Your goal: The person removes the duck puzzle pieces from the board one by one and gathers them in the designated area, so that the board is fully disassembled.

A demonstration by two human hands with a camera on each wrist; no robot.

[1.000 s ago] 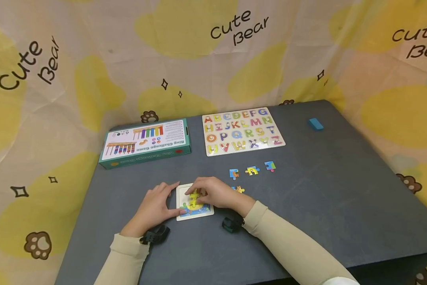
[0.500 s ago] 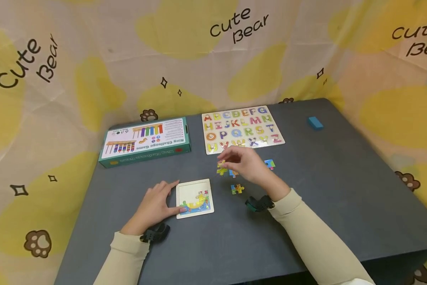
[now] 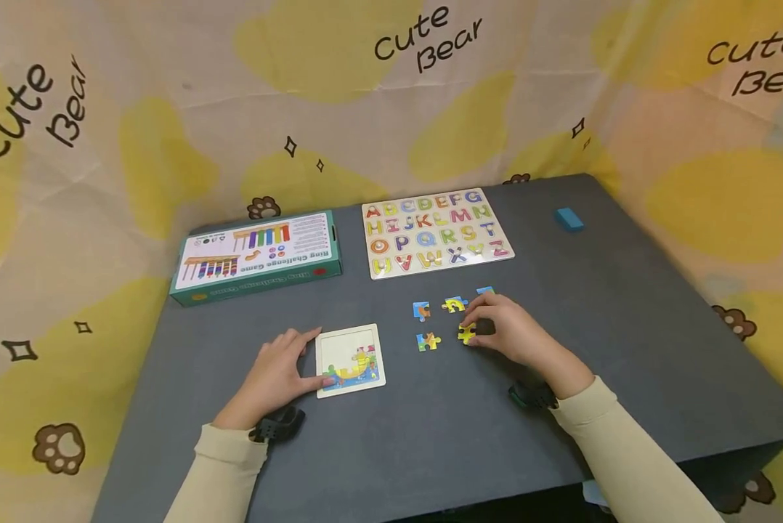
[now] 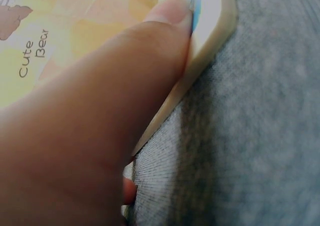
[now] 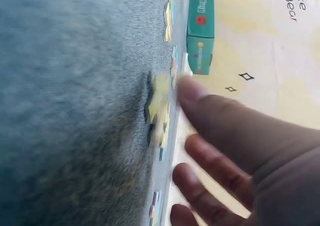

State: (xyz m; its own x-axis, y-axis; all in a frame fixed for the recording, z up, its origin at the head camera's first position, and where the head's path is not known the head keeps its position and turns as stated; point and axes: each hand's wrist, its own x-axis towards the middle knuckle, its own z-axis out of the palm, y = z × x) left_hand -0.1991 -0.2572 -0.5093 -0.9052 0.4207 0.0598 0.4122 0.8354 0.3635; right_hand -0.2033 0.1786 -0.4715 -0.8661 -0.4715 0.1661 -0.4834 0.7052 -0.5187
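Observation:
My left hand [image 3: 270, 376] rests at the left side of a square puzzle tray [image 3: 380, 356]. Its thumb [image 4: 172, 25] presses on the lower left, and its index fingertip touches the upper left corner. Joined pieces [image 3: 359, 374] with a colourful picture fill the tray's lower part and right side; the upper left is bare board. On the table to the right, a yellow puzzle piece [image 3: 466, 334] lies under the fingertips of my right hand [image 3: 509, 330]. In the right wrist view, the thumb [image 5: 192, 89] stands apart from this piece, and a blurred fingertip overlaps it.
Several loose puzzle pieces lie close by, among them a blue one [image 3: 421, 311], a yellow arch one [image 3: 455, 304] and an orange one [image 3: 428, 341]. Behind them are an alphabet board [image 3: 440, 232] and a green game box [image 3: 254, 258]. A blue block [image 3: 569, 219] sits far right.
My right hand has carried the yellow piece from above the tray, past the loose pieces, down to the table on the right, and its thumb has parted from it. My left hand stays put.

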